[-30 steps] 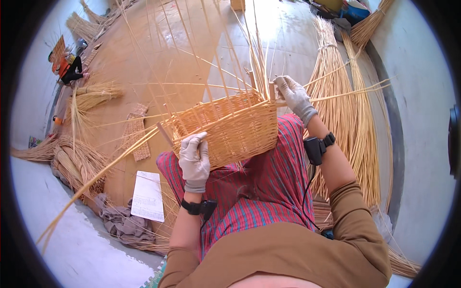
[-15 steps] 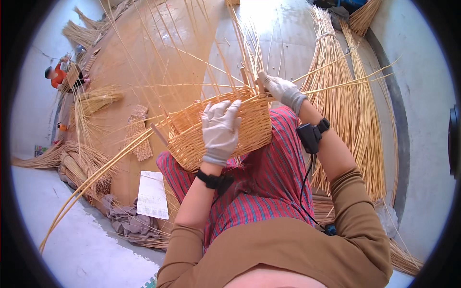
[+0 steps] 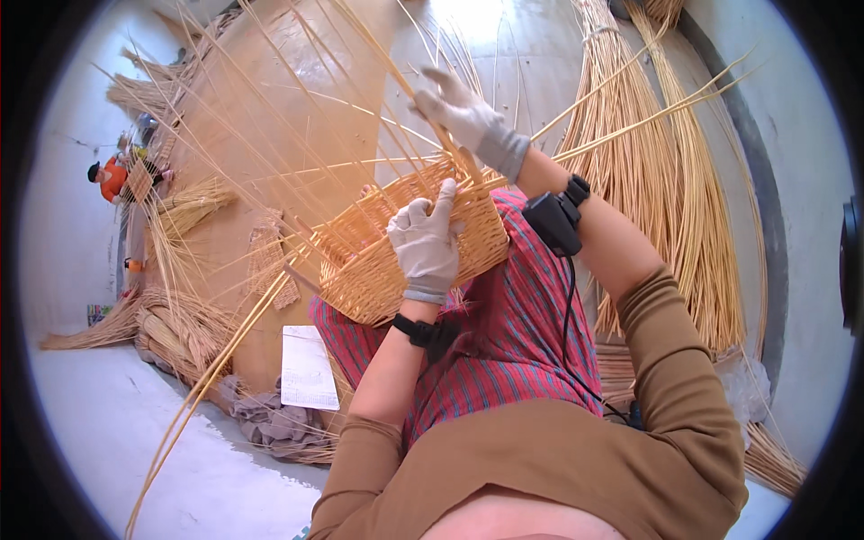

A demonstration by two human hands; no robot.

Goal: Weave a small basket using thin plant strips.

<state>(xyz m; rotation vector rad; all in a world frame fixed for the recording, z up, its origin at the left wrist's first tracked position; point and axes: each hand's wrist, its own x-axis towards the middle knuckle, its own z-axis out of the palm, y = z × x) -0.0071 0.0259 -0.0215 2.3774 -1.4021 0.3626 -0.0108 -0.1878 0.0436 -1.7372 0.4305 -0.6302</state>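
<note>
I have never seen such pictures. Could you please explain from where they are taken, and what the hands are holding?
One wide camera, worn on the person's head, looks down, so edges look bent. There is no machine: the left hand and right hand are the person's own, in pale gloves. The left is on the near side of a woven basket; the right is at tall sticks near its right end. How firmly each grips is unclear. On the floor lie bundled canes and paper.

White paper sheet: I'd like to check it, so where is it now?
In the head view, the white paper sheet lies at lower left, beside the crumpled grey cloth and left of the striped garment.
</note>
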